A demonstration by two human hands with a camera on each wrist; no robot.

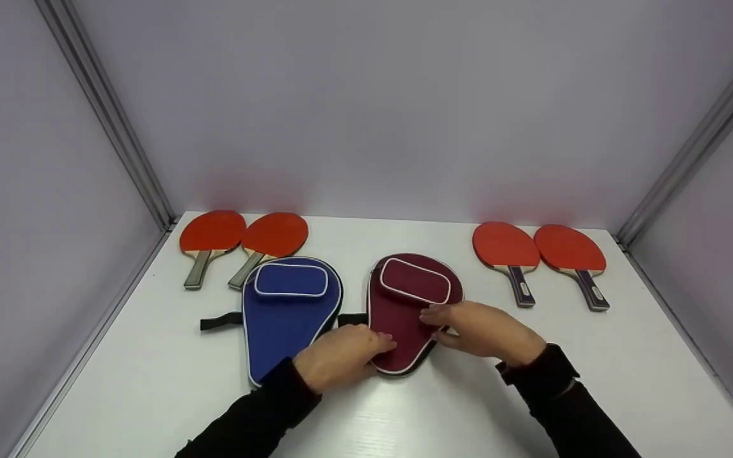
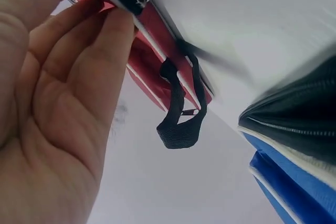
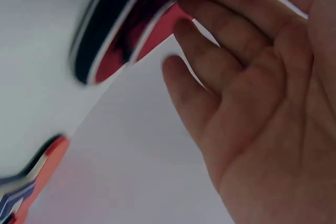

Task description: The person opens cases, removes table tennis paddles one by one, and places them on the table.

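A maroon table tennis paddle case (image 1: 404,324) with white piping and a small front pocket lies flat on the table, its narrow end toward me. My left hand (image 1: 344,356) holds that narrow end at its left edge; in the left wrist view the zipper end sits between thumb and fingers (image 2: 107,59). Over the case's right side, my right hand (image 1: 484,331) touches the front with extended fingers (image 3: 205,56). To the left lies a blue paddle case (image 1: 287,324), partly covered by my left hand and sleeve. A black strap loop (image 2: 181,129) hangs off the maroon case.
Two red paddles (image 1: 214,230) with pale handles lie at the back left, one partly under the blue case. Two more red paddles (image 1: 506,245) with dark handles lie at the back right. Panel walls (image 1: 392,114) enclose the white table (image 1: 595,381) on the back and sides.
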